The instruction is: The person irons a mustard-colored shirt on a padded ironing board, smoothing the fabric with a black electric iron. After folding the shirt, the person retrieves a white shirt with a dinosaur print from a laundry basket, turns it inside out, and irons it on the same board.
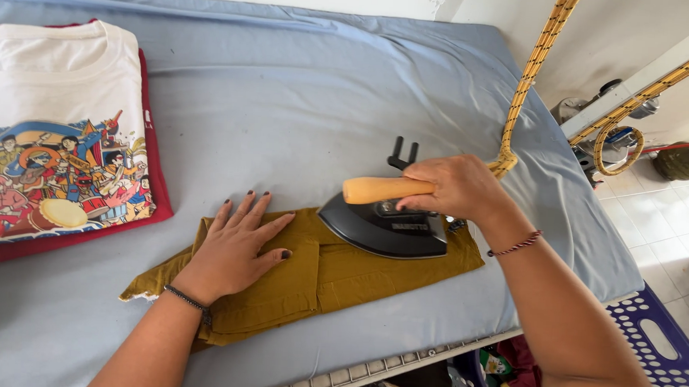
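A folded white shirt (53,119) lies far left on the counter (302,99). Near the front edge, the left hand (233,250) presses flat, fingers spread, on the brown cloth (333,274). The cloth lies long from left to right. The right hand (457,189) is wrapped tight around the iron (385,228) handle; the iron's tip points left. This looks like the pressing step; next the iron likely needs a slow slide left, with the fingers clear.

One iron (386,222), one mustard garment (333,274), two folded shirts (57,127), one basket (667,351).
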